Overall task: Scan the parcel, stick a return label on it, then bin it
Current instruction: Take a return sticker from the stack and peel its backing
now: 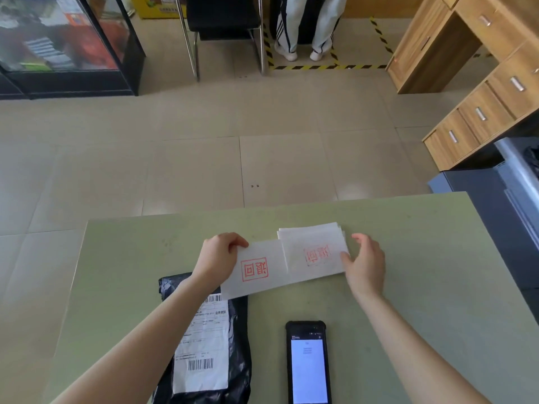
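Observation:
A black plastic parcel (239, 345) with a white shipping label (204, 348) lies on the green table (408, 258), under my left forearm. My left hand (220, 258) pinches the top left edge of a white return label (256, 271) with a red stamp, held just above the parcel's far end. Beside it lies a stack of the same return labels (315, 249). My right hand (364, 263) rests with spread fingers on the right edge of that stack. A black handheld scanner (307, 365) with a lit screen lies to the right of the parcel.
A grey bin (495, 217) stands off the table's right edge. Wooden drawers (481, 112) are beyond it. A person's legs (303, 27) and a black chair (221, 21) are across the tiled floor, with a glass cabinet (58, 42) at far left.

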Demonstrator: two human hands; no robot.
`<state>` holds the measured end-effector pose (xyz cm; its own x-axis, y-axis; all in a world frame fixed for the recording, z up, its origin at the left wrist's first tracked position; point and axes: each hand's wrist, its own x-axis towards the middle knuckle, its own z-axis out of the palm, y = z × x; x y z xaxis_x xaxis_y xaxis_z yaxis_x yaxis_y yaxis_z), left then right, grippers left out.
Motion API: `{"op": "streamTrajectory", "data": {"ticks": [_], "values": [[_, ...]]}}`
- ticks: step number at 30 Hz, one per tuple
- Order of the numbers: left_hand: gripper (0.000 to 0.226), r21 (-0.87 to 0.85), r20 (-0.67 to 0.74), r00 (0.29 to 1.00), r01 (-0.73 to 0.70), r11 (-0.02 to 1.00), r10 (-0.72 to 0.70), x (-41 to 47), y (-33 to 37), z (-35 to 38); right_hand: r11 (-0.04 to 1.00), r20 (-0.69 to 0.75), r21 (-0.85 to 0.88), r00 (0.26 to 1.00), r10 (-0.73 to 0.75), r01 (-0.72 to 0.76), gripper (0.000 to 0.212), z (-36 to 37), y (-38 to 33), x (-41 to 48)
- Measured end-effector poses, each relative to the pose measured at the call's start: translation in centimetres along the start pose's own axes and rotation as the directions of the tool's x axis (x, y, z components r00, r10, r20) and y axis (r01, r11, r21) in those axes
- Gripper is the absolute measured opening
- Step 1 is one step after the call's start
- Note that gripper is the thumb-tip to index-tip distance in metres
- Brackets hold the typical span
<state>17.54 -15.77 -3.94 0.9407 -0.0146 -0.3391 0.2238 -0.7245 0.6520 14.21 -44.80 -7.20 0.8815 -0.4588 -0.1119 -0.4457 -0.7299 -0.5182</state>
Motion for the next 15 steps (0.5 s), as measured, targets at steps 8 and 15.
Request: {"op": "streamTrajectory", "data": {"ticks": [8, 15], "values": [[0.015, -0.039, 0.071, 0.995, 0.075, 0.996, -0.072, 0.8, -0.6, 0.8, 0.768, 0.49, -0.326, 0.793, -0.361, 0.551, 0.059, 5.1, -0.9, -1.8], [0.011, -0.115, 0.028, 0.989, 0.15, 0.982, -0.148, 1.7, -0.8, 0.1, 0.77, 0.461, -0.384, 0.828, -0.318, 0.51, 0.058, 6.5, -0.7, -2.1]]}}
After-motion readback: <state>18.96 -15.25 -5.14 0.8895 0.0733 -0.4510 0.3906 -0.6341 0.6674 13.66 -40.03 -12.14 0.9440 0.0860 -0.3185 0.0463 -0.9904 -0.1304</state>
